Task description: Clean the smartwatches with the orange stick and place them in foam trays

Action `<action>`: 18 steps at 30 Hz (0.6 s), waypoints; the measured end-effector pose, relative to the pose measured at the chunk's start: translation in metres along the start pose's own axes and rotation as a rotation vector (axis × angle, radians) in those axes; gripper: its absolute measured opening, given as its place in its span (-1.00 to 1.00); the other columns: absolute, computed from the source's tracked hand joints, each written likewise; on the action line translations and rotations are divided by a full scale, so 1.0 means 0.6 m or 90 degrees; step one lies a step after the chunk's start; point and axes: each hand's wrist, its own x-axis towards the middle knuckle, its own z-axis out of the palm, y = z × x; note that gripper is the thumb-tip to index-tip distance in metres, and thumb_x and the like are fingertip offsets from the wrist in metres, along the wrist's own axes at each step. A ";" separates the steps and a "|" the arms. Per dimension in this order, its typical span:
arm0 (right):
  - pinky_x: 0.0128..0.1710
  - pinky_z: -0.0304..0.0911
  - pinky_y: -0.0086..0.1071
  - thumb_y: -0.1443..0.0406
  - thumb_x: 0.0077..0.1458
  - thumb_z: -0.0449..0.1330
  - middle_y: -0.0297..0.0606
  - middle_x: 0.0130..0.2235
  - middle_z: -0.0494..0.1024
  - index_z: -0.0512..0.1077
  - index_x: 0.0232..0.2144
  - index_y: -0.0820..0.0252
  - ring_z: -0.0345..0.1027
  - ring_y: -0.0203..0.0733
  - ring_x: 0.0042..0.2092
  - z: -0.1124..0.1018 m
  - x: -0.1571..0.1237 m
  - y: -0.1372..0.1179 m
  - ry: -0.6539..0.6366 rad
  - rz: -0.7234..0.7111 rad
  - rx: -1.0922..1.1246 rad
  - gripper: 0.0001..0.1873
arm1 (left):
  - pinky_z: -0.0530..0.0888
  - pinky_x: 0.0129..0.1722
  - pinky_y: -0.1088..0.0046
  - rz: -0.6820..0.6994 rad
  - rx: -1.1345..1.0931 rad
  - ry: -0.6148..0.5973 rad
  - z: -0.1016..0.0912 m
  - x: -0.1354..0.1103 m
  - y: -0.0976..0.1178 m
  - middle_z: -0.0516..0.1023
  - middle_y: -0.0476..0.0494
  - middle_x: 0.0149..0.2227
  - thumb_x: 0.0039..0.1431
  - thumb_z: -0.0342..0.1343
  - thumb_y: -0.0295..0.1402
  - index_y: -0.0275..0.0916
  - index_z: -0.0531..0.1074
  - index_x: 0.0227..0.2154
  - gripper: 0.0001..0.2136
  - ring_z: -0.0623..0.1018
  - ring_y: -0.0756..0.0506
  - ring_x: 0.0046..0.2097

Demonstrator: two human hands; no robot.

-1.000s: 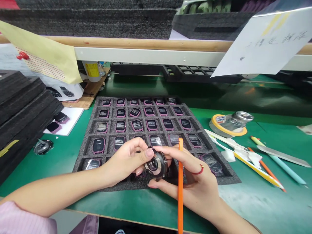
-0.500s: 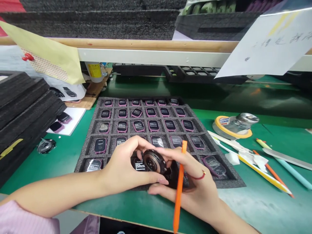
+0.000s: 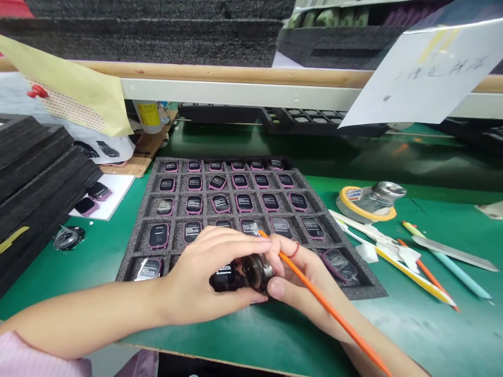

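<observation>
My left hand [image 3: 212,272] is curled around a round dark watch body [image 3: 255,272], gripping it by its rim above the near edge of the foam tray [image 3: 181,212]. The watch is tilted on edge, its face turned partly away. My right hand [image 3: 302,277] has an orange stick [image 3: 326,303] tucked between its fingers, slanting toward my right forearm. Its thumb and fingertips meet the right side of the watch. Square watches with purple frames, such as this one [image 3: 159,235], lie in the tray's compartments; my hands cover part of the near rows.
To the right lie a tape roll [image 3: 349,209] with a metal-topped bottle [image 3: 387,193], a toothbrush [image 3: 416,275], a blade [image 3: 456,253] and a light-blue pen [image 3: 467,277]. Stacked black foam [image 3: 39,173] stands left, beside a film-covered round part [image 3: 68,238]. A shelf edge [image 3: 236,92] crosses overhead.
The watch has been turned more on edge. My right hand has rotated, and the orange stick has swung from nearly upright to a slant. The view has shifted slightly.
</observation>
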 end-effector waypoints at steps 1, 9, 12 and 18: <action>-0.49 0.36 -0.49 0.04 0.07 0.37 -0.44 -0.47 0.40 0.13 -0.49 0.10 0.33 -0.36 -0.48 0.001 -0.001 0.002 0.017 -0.024 0.007 -0.50 | 0.31 0.26 0.14 -0.003 -0.004 -0.004 0.001 -0.001 -0.001 0.52 -0.19 0.18 0.17 0.33 -0.33 -0.04 0.34 0.24 -0.43 0.48 -0.23 0.20; -0.08 0.55 -0.32 0.44 0.01 0.39 -0.29 0.02 0.63 0.19 -0.48 0.09 0.57 -0.10 0.03 0.010 -0.012 0.011 0.112 -0.172 -0.088 -0.60 | 0.19 0.32 -0.09 -0.318 -0.198 0.000 0.000 0.007 0.001 0.19 -0.35 0.35 -0.38 0.56 -0.02 -0.09 0.12 0.35 0.16 0.24 -0.43 0.33; 0.00 0.52 -0.29 0.46 0.02 0.38 -0.26 0.02 0.63 0.21 -0.48 0.09 0.54 -0.08 0.08 0.008 -0.014 0.015 0.134 -0.215 -0.169 -0.62 | 0.25 0.27 -0.03 -0.333 -0.186 0.034 0.000 0.012 0.006 0.32 -0.32 0.23 -0.41 0.54 0.04 -0.14 0.29 0.19 0.01 0.35 -0.38 0.21; -0.03 0.53 -0.26 0.43 0.05 0.37 -0.20 0.01 0.63 0.20 -0.48 0.09 0.57 -0.06 0.04 0.006 -0.013 0.020 0.135 -0.272 -0.269 -0.62 | 0.38 0.05 0.14 -0.363 -0.157 0.009 0.002 0.014 0.006 0.52 -0.14 -0.10 -0.36 0.53 0.02 -0.18 0.46 -0.16 -0.32 0.48 -0.26 -0.03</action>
